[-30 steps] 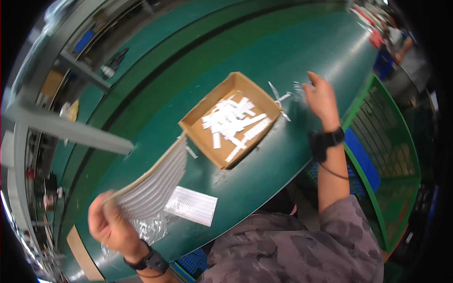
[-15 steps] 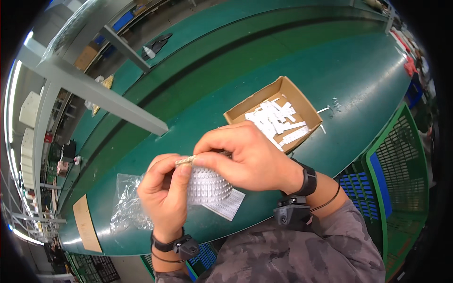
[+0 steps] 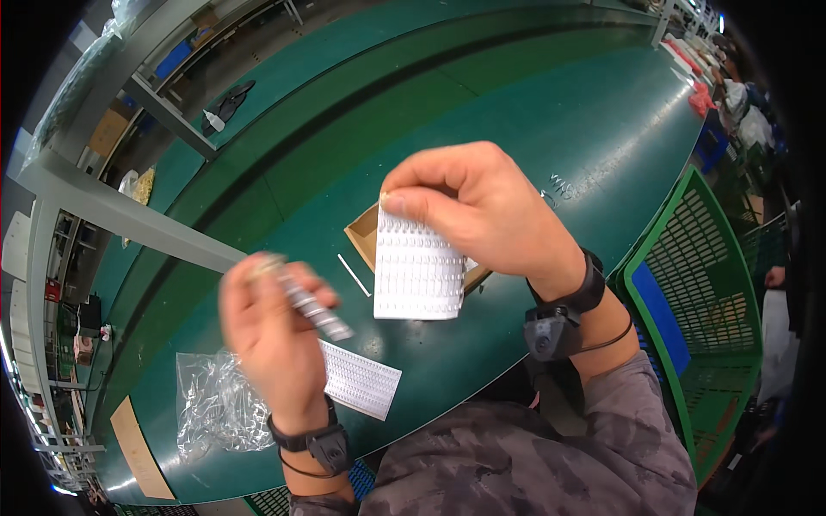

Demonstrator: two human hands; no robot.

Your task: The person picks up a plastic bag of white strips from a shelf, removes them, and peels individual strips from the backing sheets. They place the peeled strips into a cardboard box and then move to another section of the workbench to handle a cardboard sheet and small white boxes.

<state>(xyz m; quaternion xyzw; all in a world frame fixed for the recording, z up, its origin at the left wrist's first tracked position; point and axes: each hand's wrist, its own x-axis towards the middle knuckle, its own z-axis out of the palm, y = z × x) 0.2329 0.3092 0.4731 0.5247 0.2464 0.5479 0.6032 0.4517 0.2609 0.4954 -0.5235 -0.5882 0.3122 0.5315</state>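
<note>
Between the thumb and fingers of my right hand (image 3: 495,211) hangs a white sheet (image 3: 419,273) with rows of small raised pieces, held by its top edge. My left hand (image 3: 280,344) is apart from it, to the left, and blurred by motion. It pinches a narrow strip (image 3: 317,308) with light and dark bands. Below the strip, a flat printed white sheet (image 3: 361,378) lies on the green table, partly behind my left hand. Behind the hanging sheet stands an open cardboard box (image 3: 366,234), mostly hidden.
Left of my left wrist lies a crumpled clear plastic bag (image 3: 219,408), with a flat cardboard piece (image 3: 139,451) beyond it. A thin white strip (image 3: 354,275) rests on the table (image 3: 482,112). A grey post (image 3: 146,211) rises at left; green crates (image 3: 701,249) stand at right.
My hands have separated. The right hand has moved up with the sheet, now in front of the box; the left has moved left with a strip. The whole view has shifted somewhat.
</note>
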